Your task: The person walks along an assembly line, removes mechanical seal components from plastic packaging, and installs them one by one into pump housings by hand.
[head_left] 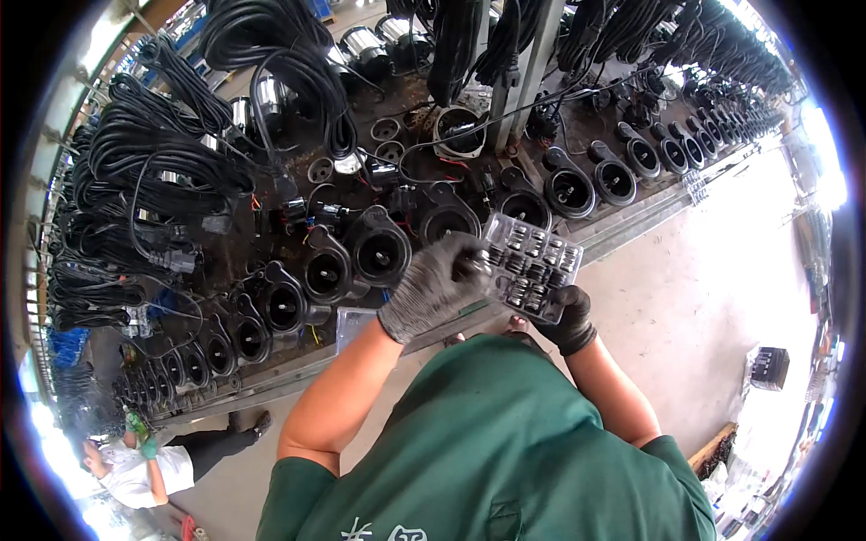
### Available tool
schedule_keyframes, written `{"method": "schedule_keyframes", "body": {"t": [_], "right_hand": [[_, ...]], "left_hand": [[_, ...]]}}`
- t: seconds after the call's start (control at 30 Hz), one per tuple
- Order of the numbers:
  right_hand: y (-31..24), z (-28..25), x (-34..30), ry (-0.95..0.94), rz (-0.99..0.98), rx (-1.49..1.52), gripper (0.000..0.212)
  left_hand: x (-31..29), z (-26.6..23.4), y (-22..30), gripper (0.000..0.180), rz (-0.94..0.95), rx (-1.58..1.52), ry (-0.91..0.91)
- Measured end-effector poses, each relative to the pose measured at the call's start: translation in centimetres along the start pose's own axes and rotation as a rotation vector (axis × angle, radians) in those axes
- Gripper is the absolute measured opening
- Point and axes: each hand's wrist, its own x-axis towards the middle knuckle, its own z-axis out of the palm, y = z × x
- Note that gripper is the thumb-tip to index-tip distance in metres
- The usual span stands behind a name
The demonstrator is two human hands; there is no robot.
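Note:
A clear plastic tray with compartments is held tilted in front of my body, just past the bench edge. Rows of small round metal-and-black parts sit in it. My right hand, in a dark glove, grips the tray's near right corner. At the tray's left side is my left hand, in a grey glove, its fingers curled in and touching the tray edge; what they pinch is hidden. Beyond the left hand stand black round pump housings, open side up, each with a shaft in the middle.
The long bench carries a curving row of housings. Bundles of black cable hang above, and a metal post rises behind. A clear lid-like sheet lies at the bench edge. Another person stands at lower left. A black crate is at right.

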Motion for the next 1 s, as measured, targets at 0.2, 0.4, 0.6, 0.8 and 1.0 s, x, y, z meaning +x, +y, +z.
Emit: {"method": "schedule_keyframes", "body": {"t": [0.2,0.4,0.6,0.8,1.0], "right_hand": [[-3.6,-1.2,-0.7,-0.029,-0.006,0.041,0.088],[-8.1,-5.4,-1.3,-0.022,-0.002,0.176,0.083],[-12.6,-8.1,-1.0,-0.030,0.012,0.204,0.083],[-16.5,-10.0,-1.1,-0.034,0.080,0.195,0.084],[-17.0,-15.1,0.1,-0.069,0.140,0.212,0.079]], "left_hand": [[3.6,-2.9,-7.0,0.035,-0.274,0.003,0.152],[6.9,-1.7,-12.4,0.034,-0.381,0.291,0.076],[8.7,-0.4,-11.0,0.031,-0.423,0.668,0.054],[9.0,2.5,-8.5,0.028,-0.339,0.893,0.114],[8.9,2.8,-9.2,0.028,-0.451,1.138,0.023]]}}
